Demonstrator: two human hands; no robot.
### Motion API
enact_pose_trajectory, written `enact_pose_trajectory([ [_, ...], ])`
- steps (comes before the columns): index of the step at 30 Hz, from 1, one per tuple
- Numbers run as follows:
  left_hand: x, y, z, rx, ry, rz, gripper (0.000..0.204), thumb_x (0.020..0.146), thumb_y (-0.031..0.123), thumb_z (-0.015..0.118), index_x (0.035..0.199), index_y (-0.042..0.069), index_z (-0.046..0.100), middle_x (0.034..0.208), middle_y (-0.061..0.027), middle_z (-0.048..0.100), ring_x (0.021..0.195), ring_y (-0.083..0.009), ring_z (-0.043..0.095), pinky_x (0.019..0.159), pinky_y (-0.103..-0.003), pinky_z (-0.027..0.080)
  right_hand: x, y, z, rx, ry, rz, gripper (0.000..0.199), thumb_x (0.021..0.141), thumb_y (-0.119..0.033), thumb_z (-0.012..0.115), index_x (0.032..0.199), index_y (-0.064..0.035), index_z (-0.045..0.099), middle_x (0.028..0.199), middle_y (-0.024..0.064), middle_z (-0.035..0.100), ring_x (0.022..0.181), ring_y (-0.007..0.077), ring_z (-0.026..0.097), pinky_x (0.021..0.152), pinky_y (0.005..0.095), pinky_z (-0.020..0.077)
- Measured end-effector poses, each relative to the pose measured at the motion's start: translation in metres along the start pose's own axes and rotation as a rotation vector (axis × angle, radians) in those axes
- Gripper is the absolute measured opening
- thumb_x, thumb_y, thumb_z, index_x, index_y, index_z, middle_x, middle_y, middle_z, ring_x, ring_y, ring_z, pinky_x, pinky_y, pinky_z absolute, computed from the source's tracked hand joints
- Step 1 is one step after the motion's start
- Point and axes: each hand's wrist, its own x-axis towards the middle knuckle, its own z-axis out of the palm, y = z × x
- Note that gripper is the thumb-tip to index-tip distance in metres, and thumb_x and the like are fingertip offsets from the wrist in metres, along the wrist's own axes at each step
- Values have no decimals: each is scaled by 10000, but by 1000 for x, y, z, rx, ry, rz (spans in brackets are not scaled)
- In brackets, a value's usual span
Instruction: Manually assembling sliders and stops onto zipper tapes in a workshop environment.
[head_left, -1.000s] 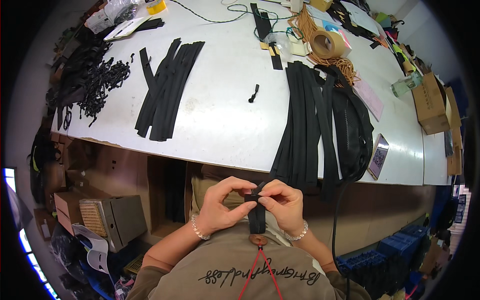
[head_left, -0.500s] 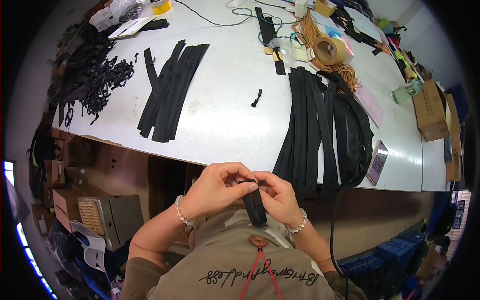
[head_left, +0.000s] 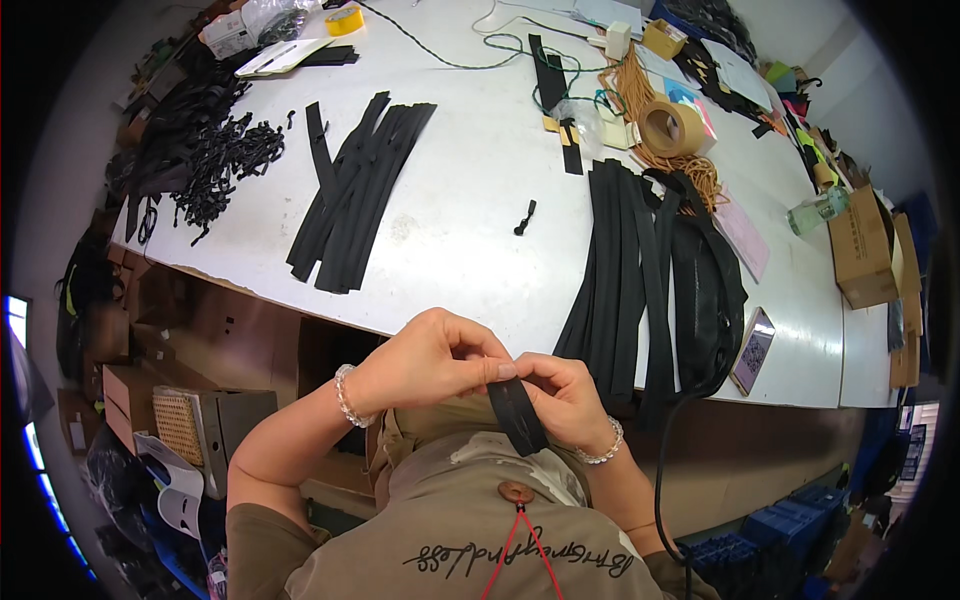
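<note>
Both hands have lifted a bit and drifted left since half a second ago; the strip now hangs lower below the fingers, and the view has swung so the table sits farther off.

Grip: left hand and right hand meet fingertip to fingertip, both pinched narrow on the top end of a black strip. Left thumb and forefinger press from the left, right fingers close from the right and behind. Whether a small slider sits between the fingertips cannot be told; it is hidden.

Strip sits near the chest, below the near table edge, not on the table, hanging down toward the shirt.

To do this step well, my judgement: keep the end flat and untwisted, pinch close to the tip so it stays stiff, work both sides evenly, no yanking.

Pose: left wrist bent, forearm coming in from lower left, bead bracelet on each wrist; right forearm comes up from lower right, elbow tucked.

Outward: strip pile on the table just right, another strip pile far left, a loose small black piece between them, tape roll far right.
</note>
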Motion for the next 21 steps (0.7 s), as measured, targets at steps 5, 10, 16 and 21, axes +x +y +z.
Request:
enact_pose_trajectory([
  [5, 8, -18, 2, -212, -42, 22, 182, 889, 179, 577, 865, 4, 619, 730, 8, 590, 635, -39, 523, 575, -184, 452, 4, -4, -3, 4, 0, 24, 124, 900, -67, 528, 957, 23, 590, 796, -22, 591, 678, 6, 511, 572, 160, 422],
  [10, 9, -22, 2, -182, -39, 33, 189, 912, 190, 539, 844, 17, 572, 718, 25, 561, 633, -30, 498, 568, -177, 428, 9, 0, -4, -41, -13, 18, 105, 897, -69, 534, 927, 9, 597, 781, -26, 584, 662, 4, 508, 555, 161, 415],
  [16, 9, -20, 1, -324, 10, 97, 173, 910, 191, 538, 836, 38, 568, 711, 34, 547, 623, -15, 467, 555, -166, 391, 19, 1, -2, -71, 18, -143, 87, 880, -39, 534, 916, 11, 596, 752, -10, 566, 620, 23, 506, 534, 169, 406],
  [21, 9, -24, 1, -399, 78, 128, 160, 906, 162, 537, 821, 34, 580, 696, 47, 538, 587, -9, 428, 523, -159, 356, 24, -2, 2, -122, 57, -280, 72, 828, 11, 568, 893, 25, 595, 752, 40, 576, 625, 76, 534, 542, 200, 417],
])
